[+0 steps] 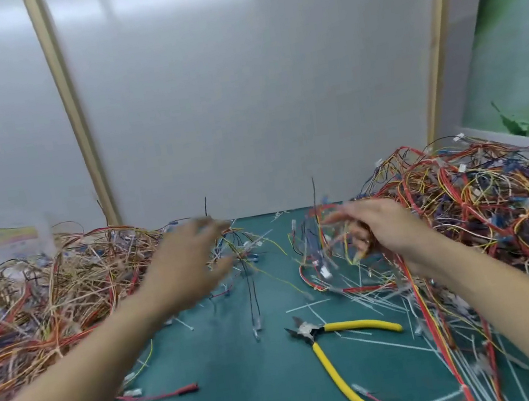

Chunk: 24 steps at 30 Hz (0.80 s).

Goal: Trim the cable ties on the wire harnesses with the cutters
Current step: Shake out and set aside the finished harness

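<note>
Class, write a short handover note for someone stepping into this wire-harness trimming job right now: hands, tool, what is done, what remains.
Left hand: blurred, reaching at a small loose harness beside the brownish wire pile; grip unclear.
Right hand: fingers among wires at the edge of the multicoloured wire pile; grip unclear.
Yellow-handled cutters: lying on the green mat, in neither hand.
Done: white cut-off tie ends litter the mat, so some trimming has likely happened.
Left: many harnesses remain piled; which are trimmed cannot be told.

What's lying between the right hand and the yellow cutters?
In the head view: loose white tie offcuts and a red wire, on the green mat.
</note>
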Each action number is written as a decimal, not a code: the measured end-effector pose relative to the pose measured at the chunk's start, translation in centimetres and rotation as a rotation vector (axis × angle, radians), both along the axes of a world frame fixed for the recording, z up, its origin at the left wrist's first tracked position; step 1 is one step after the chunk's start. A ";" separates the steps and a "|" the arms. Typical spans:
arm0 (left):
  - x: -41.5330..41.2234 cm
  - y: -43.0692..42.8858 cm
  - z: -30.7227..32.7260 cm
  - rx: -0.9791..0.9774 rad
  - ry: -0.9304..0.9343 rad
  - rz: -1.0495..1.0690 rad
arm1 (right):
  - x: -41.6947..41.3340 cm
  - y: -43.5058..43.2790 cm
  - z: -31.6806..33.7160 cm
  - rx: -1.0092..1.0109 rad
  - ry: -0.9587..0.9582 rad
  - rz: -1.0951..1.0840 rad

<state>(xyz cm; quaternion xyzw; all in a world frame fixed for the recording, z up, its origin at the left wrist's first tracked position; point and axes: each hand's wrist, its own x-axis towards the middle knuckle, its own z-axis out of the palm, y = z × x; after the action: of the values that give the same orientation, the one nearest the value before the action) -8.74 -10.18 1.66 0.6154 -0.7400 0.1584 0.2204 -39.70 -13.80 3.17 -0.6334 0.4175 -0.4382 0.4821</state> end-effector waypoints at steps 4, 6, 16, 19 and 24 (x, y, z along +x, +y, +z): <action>-2.0 -2.8 -3.6 0.234 -0.281 0.235 | 0.9 -0.5 4.8 -0.107 -0.130 0.032; 0.5 -4.0 -3.4 0.218 -0.524 0.278 | 0.1 -1.0 7.2 -0.156 -0.179 0.026; 12.1 -4.7 2.1 0.405 -0.216 0.744 | -1.2 -2.6 10.2 -0.195 -0.223 0.035; 6.9 -5.3 2.8 -0.036 -0.261 0.539 | 0.1 -2.7 8.8 -0.199 -0.187 0.041; -0.5 -6.1 -0.8 -0.023 -0.086 0.120 | 1.6 -1.8 8.1 -0.217 -0.159 0.053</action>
<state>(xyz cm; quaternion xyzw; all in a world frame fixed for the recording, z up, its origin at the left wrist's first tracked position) -9.29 -16.31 0.86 0.6486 -0.7088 0.2062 0.1854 -38.07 -15.64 11.22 -0.6558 0.3114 -0.5167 0.4538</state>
